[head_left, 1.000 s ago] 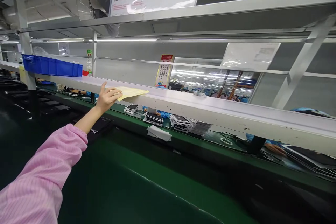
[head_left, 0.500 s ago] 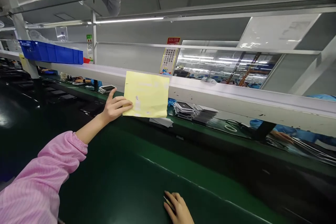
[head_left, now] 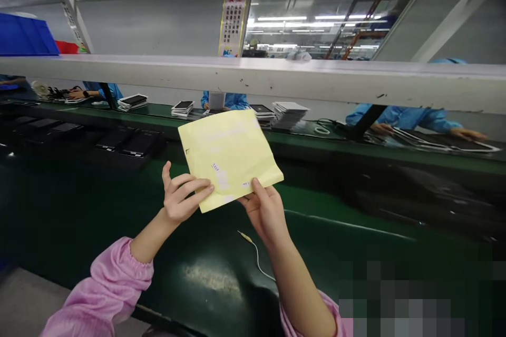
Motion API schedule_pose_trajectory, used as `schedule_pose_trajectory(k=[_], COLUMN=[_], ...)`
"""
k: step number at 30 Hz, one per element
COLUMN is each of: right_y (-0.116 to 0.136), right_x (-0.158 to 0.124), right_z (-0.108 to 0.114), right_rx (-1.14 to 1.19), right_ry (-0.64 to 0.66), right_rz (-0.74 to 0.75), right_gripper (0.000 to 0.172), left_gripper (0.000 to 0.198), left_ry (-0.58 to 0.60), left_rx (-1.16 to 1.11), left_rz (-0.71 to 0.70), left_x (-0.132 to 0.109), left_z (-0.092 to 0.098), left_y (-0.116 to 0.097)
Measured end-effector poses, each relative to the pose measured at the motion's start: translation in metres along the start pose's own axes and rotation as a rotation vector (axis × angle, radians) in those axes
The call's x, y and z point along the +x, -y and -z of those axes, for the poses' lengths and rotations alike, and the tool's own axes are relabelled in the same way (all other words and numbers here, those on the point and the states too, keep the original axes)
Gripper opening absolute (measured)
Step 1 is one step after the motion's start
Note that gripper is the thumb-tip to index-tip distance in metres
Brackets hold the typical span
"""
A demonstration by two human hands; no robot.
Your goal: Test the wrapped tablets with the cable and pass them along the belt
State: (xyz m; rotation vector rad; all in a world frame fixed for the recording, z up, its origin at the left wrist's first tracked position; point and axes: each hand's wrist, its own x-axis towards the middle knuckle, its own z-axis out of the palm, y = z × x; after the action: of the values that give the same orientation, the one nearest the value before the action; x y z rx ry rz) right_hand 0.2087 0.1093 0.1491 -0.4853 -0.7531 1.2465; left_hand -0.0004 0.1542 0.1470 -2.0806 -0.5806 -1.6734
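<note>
A yellow sheet of paper (head_left: 233,147) with small handwritten marks and pale patches is held up, tilted, in front of me. My left hand (head_left: 184,197) grips its lower left edge, with some fingers lying on the front face. My right hand (head_left: 266,213) pinches the bottom edge near the right corner, thumb in front and fingers behind. Below the paper, a thin white cable (head_left: 259,258) with a yellow sleeve and a fine tip lies on the green work surface (head_left: 190,253). Part of the cable is hidden by my right forearm.
A white shelf beam (head_left: 166,76) crosses behind the paper, with a blue bin (head_left: 26,34) at left. Dark flat devices (head_left: 144,142) lie at left. Stacks of tablet-like panels (head_left: 290,110) stand on the far bench, where co-workers in blue sleeves (head_left: 422,116) handle panels.
The yellow paper has come down from the shelf edge and tilted. My right hand has left a small slim thing near the table and taken hold of the paper's bottom edge. The view has lowered.
</note>
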Motion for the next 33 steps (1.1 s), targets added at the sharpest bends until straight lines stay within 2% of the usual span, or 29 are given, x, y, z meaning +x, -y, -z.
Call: schedule_pose_trajectory(k=[2,4,5,7,8,10,15,19,23,25,26,28,29,30,31,33], right_y=[0.003,0.007,0.009,0.014,0.015,0.019,0.027,0.035,0.039,0.037,0.035,0.030,0.026,0.022,0.018,0.012], right_x=[-0.004,-0.009,-0.011,-0.014,-0.015,-0.017,-0.019,-0.019,-0.021,-0.026,-0.030,-0.039,-0.044,-0.049,-0.054,-0.061], right_z=[0.008,0.015,0.018,0.023,0.025,0.030,0.043,0.047,0.045,0.043,0.041,0.036,0.032,0.029,0.025,0.020], right_rx=[-0.033,-0.079,-0.106,-0.160,-0.183,-0.224,-0.321,-0.366,-0.451,-0.553,-0.642,-0.916,-1.082,-1.239,-1.367,-1.492], right_ry=[-0.025,-0.023,-0.016,0.000,0.007,0.021,0.051,0.097,0.077,-0.046,-0.145,-0.307,-0.319,-0.278,-0.204,-0.070], right_rz=[0.004,0.006,0.003,-0.014,-0.022,-0.035,-0.031,-0.026,-0.009,0.129,0.274,0.658,0.826,0.938,0.989,0.973], right_gripper=[0.050,0.050,0.050,0.049,0.049,0.048,0.040,0.035,0.043,0.053,0.055,0.050,0.043,0.033,0.023,0.007], left_gripper=[0.033,0.049,0.051,0.060,0.069,0.079,0.057,0.061,0.058,0.050,0.047,0.042,0.040,0.039,0.039,0.040], left_ry=[-0.180,-0.273,-0.245,-0.080,-0.010,0.027,-0.008,0.001,0.001,-0.004,-0.007,-0.011,-0.010,-0.012,-0.014,-0.018], left_rx=[-0.094,-0.330,-0.492,-0.825,-0.966,-1.126,-1.070,-1.071,-1.077,-1.070,-1.062,-1.035,-1.022,-1.012,-1.006,-1.000], left_rz=[0.204,0.602,0.827,1.189,1.304,1.429,1.527,1.522,1.532,1.531,1.531,1.528,1.525,1.520,1.514,1.505], left_x=[-0.013,-0.019,-0.018,-0.012,-0.008,0.001,0.012,0.011,0.009,0.008,0.007,0.004,0.002,0.001,0.000,-0.002], left_z=[-0.008,-0.014,-0.015,-0.014,-0.012,-0.008,0.000,0.001,-0.002,-0.004,-0.005,-0.008,-0.009,-0.010,-0.011,-0.013], left_y=[-0.022,-0.047,-0.059,-0.080,-0.088,-0.099,-0.106,-0.109,-0.111,-0.111,-0.111,-0.113,-0.114,-0.115,-0.117,-0.120])
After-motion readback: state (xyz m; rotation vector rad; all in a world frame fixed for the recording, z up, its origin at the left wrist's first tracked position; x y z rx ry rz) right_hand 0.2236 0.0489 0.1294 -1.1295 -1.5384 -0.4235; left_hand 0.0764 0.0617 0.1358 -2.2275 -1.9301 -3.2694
